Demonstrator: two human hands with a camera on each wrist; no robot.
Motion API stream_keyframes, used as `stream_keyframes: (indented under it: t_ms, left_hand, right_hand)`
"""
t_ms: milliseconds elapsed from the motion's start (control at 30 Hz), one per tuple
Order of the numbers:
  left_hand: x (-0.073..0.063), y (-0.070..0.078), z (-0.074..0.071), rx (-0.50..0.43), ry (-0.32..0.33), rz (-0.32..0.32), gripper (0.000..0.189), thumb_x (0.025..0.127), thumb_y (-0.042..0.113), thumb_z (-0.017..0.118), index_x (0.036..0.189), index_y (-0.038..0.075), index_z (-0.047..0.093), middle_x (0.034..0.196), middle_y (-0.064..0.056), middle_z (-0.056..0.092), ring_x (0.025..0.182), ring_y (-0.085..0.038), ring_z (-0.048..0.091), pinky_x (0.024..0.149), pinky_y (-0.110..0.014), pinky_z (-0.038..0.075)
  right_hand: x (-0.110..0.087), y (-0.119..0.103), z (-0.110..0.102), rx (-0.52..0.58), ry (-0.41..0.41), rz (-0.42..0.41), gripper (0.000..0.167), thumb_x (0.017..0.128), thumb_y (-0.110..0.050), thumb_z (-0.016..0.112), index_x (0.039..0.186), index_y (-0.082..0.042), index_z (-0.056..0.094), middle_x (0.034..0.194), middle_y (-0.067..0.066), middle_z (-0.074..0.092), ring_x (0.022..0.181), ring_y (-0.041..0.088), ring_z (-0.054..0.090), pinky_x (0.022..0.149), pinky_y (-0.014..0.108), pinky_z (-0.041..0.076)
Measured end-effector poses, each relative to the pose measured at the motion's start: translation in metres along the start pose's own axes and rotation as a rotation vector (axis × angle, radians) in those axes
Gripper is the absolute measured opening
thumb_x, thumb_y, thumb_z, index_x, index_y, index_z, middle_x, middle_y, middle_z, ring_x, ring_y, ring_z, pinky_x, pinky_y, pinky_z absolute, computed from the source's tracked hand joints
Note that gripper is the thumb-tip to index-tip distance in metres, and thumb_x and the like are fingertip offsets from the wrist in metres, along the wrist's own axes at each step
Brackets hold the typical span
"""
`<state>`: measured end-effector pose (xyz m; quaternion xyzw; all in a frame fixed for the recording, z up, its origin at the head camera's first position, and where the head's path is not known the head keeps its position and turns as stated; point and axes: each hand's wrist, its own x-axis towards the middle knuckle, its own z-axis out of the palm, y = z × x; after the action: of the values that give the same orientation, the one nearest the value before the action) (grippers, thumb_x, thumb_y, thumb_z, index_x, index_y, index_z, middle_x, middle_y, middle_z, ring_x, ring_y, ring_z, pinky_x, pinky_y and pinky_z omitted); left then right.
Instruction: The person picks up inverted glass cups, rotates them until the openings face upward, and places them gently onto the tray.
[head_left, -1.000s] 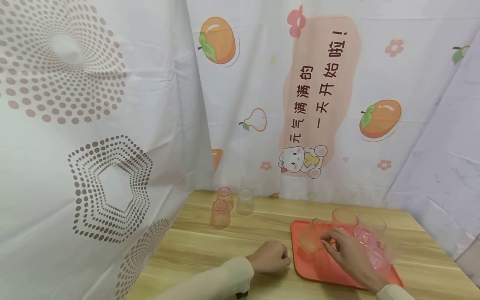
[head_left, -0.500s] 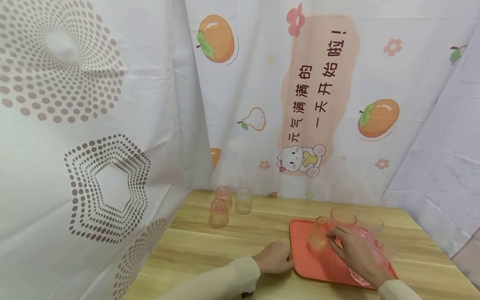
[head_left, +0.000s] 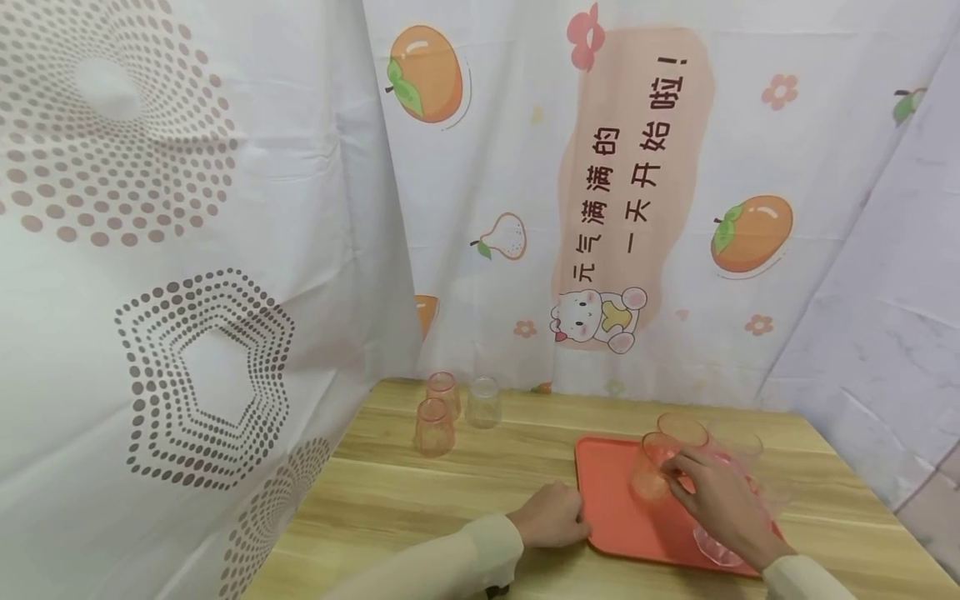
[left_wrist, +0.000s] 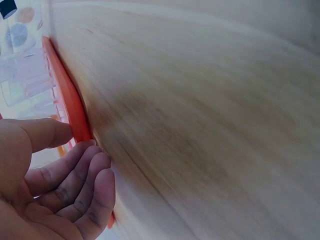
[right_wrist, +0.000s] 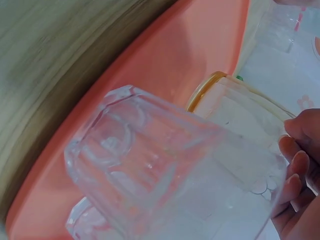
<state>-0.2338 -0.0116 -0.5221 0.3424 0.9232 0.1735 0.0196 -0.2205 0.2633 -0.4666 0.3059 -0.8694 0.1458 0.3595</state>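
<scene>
Amber-tinted cup (head_left: 648,475) is mouth up over the left half of the red tray (head_left: 622,533), and whether its base touches the tray is hard to tell. The right hand (head_left: 716,500) pinches it near the rim between thumb and fingertips. Just beside it sits a clear faceted cup (right_wrist: 135,155). The left hand (head_left: 551,515) grips the tray's edge, thumb against curled fingers, low over the bench (head_left: 390,508).

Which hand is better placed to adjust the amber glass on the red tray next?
Right, I'd judge: the right hand pinches the amber glass near its rim, while the left hand sits farther away, gripping the edge of the red tray.
</scene>
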Motion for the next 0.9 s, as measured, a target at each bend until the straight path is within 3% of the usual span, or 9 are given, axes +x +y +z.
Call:
stream_keyframes:
  t_ms: [400,733,900]
  left_hand:
    - [-0.001,-0.001,-0.003,-0.037,-0.006,-0.001,0.048,0.095,0.026,0.072,0.052,0.019,0.053,0.042,0.014,0.036,0.035,0.002,0.028,0.035,-0.015,0.025]
    - [0.000,0.001,-0.002,-0.023,-0.009,-0.006,0.047,0.095,0.027,0.073,0.053,0.019,0.053,0.044,0.014,0.038,0.035,0.002,0.029,0.035,-0.015,0.025]
    - [0.001,0.001,-0.001,-0.019,-0.013,-0.004,0.049,0.096,0.029,0.072,0.052,0.019,0.052,0.045,0.014,0.038,0.036,0.002,0.028,0.036,-0.016,0.025]
  right_hand:
    - [-0.006,0.004,-0.001,-0.036,-0.008,-0.021,0.031,0.063,0.002,0.086,0.078,-0.021,0.070,0.078,-0.015,0.059,0.066,0.006,0.058,0.054,0.025,0.046]
    - [-0.011,0.006,-0.001,-0.035,-0.052,0.038,0.031,0.064,0.001,0.085,0.078,-0.023,0.070,0.078,-0.015,0.059,0.065,0.007,0.058,0.050,0.024,0.043]
    - [-0.011,0.005,-0.003,-0.025,-0.059,0.048,0.031,0.065,0.001,0.087,0.079,-0.022,0.070,0.079,-0.014,0.062,0.067,0.008,0.061,0.053,0.024,0.047]
